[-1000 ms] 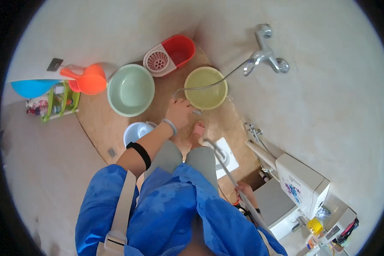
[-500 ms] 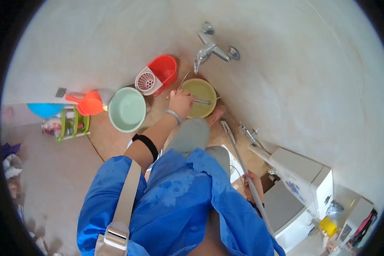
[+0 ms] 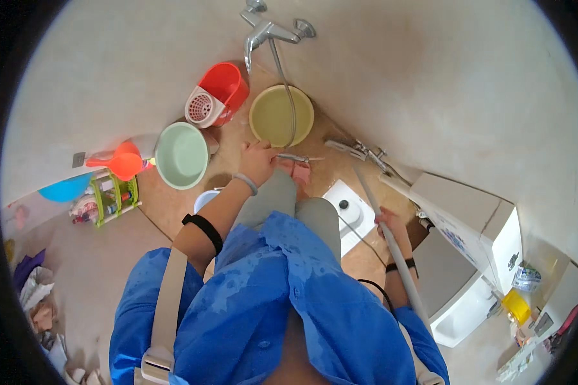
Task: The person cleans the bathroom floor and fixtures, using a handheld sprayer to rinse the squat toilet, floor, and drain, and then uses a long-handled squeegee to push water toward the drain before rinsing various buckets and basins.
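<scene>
My left hand (image 3: 258, 162) is closed around a slim metal spray nozzle (image 3: 293, 158), held level over the floor by my foot. From it a grey hose (image 3: 280, 67) loops up past the yellow basin (image 3: 266, 115) to the chrome wall tap (image 3: 263, 30). On the other side, my right hand (image 3: 390, 221) grips a long grey pole (image 3: 398, 262). The pole slants up toward a narrow flat head (image 3: 345, 149) by the wall; how they join is unclear.
A white squat toilet (image 3: 353, 221) lies in the floor between my legs and the pole. Left stand a red mop bucket (image 3: 228, 80), a pale green basin (image 3: 181, 156), an orange dipper (image 3: 125, 163) and a green rack (image 3: 114, 199). At right are a wall valve (image 3: 372, 155) and white cabinet (image 3: 462, 212).
The view has shifted. My left hand has drawn the nozzle from over the yellow basin back toward me. The pole, still in my right hand, has swung, showing more of the squat toilet.
</scene>
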The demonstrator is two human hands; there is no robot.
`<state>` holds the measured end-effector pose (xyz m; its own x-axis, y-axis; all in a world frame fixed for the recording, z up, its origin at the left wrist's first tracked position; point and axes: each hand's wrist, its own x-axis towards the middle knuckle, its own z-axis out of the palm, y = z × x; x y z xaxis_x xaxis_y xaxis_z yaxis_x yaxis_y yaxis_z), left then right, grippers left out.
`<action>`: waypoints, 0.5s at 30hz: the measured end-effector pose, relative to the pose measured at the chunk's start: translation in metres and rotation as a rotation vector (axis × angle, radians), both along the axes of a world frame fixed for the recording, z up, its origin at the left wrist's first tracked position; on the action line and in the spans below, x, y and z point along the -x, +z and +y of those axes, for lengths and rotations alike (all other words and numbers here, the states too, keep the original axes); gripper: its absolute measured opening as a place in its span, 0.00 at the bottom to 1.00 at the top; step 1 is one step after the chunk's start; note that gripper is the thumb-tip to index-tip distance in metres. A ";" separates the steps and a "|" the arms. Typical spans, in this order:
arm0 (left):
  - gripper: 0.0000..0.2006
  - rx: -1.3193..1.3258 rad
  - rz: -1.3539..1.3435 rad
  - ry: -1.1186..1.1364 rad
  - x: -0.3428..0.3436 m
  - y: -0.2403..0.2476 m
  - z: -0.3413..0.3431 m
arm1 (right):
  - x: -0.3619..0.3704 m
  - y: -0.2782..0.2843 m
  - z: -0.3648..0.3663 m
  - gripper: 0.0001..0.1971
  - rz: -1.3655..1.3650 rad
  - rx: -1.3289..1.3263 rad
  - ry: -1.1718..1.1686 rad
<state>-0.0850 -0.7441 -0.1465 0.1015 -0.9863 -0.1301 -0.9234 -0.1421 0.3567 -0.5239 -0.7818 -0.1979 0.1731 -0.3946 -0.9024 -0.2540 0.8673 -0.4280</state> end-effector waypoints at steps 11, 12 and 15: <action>0.11 -0.041 -0.030 -0.064 0.004 -0.035 0.184 | 0.055 0.054 0.224 0.17 0.270 0.049 0.420; 0.11 -0.049 -0.030 -0.016 0.003 -0.036 0.212 | 0.042 0.074 0.233 0.20 0.324 0.010 0.453; 0.10 0.000 0.029 0.065 0.007 -0.033 0.282 | 0.052 0.054 0.243 0.23 0.179 -0.050 0.436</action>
